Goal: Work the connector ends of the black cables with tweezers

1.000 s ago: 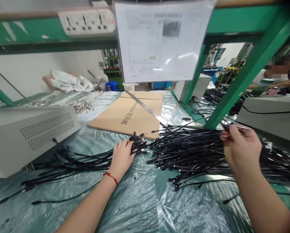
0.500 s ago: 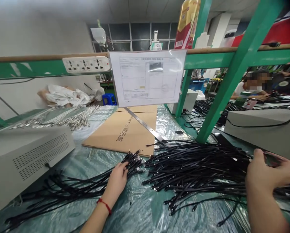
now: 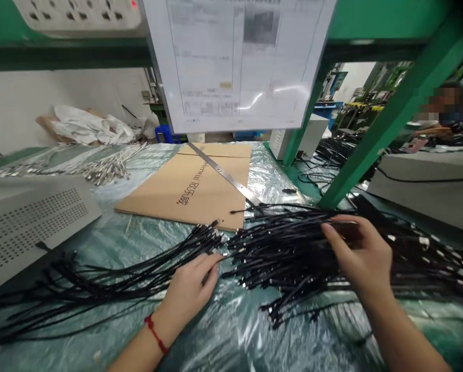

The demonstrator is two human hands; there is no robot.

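My left hand [image 3: 195, 281], with a red cord on its wrist, pinches the end of a black cable at the right end of the left cable bundle [image 3: 134, 279]. Over the large heap of black cables [image 3: 286, 253] is my right hand [image 3: 361, 253], its thumb and fingers curled toward each other. Whatever lies between them is dark and too unclear to name. Small metal connector tips show along the left edge of the heap.
A flat cardboard sheet [image 3: 200, 186] with a metal ruler [image 3: 224, 175] lies behind the bundles. Grey perforated box [image 3: 33, 222] at left; green post [image 3: 386, 124] at right. A laminated sheet [image 3: 235, 67] hangs in front. A person [image 3: 441, 113] sits at far right.
The view has tilted down and moved closer. My right hand has come left over the cable heap. My left hand has shifted slightly toward the heap and now pinches a cable end.
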